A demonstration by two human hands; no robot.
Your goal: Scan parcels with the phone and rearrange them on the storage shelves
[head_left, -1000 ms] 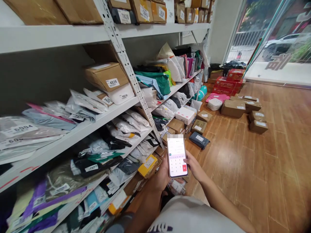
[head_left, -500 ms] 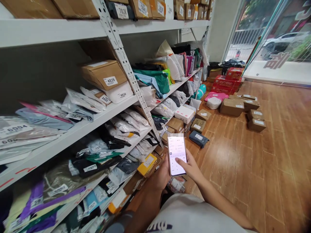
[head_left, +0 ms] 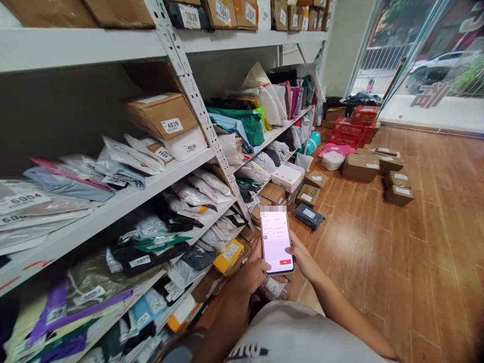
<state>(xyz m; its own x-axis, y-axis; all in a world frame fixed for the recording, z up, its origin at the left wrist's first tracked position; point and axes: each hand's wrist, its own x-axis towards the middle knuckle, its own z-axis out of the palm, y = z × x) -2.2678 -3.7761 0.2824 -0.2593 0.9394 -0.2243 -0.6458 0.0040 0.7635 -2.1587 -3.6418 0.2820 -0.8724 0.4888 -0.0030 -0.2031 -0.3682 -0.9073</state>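
Note:
A smartphone [head_left: 277, 247] with a lit white and pink screen is held upright before my body. My left hand [head_left: 254, 269] grips it from the left and below, its thumb at the lower left corner of the screen. On the other side, my right hand [head_left: 302, 256] grips the right edge, with the thumb tip at the screen's border. A red button shows near the bottom of the screen. Below the phone, a package in clear wrap [head_left: 274, 287] is partly hidden by my hands; I cannot tell what bears it.
A white metal shelf rack [head_left: 113, 199] full of labelled bags and boxes runs along my left. A dark blue parcel [head_left: 309, 217] lies on the wooden floor [head_left: 378, 267] just beyond the phone. Farther off stand cardboard boxes [head_left: 361, 167] and red boxes [head_left: 350, 132] near the glass front.
The right thumb has moved off the screen to the phone's right edge. My left thumb has come onto the lower left corner. The on-screen keypad is gone and a red button shows.

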